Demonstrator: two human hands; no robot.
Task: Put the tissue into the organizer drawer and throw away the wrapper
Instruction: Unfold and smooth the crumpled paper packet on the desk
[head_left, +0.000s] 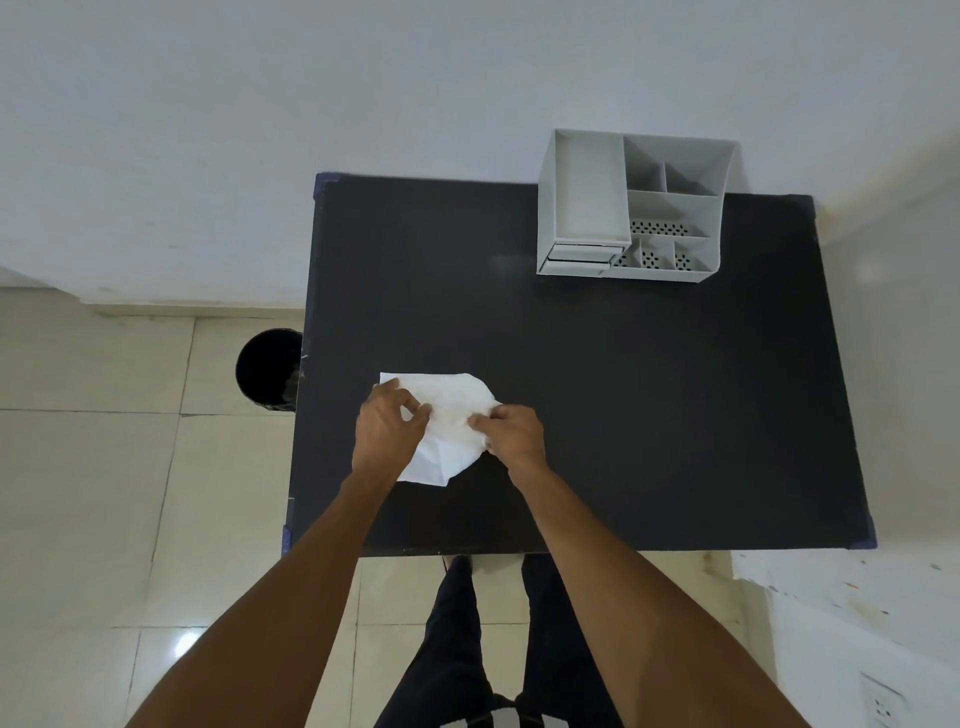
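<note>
A black table (675, 415) carries a white tissue (452, 410) and a grey organizer (634, 208).

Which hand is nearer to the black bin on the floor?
Left. The left hand pinches the tissue near the table's left edge, just right of the bin. The right hand grips the tissue's other side, farther right.

Place: a plain indoor room, home or small office; which of the two cannot be told.
Floor: glossy cream tiles (93, 467) with visible joints.
Walls: bare, painted white (260, 130); a wall socket (883, 706) at lower right.
Furniture: one dark table (649, 389) set against the wall.
Desk item: white plastic organizer (636, 208) with compartments and small drawers.
Waste: black bin (267, 369) on the floor, just beside the table's left edge.
</note>
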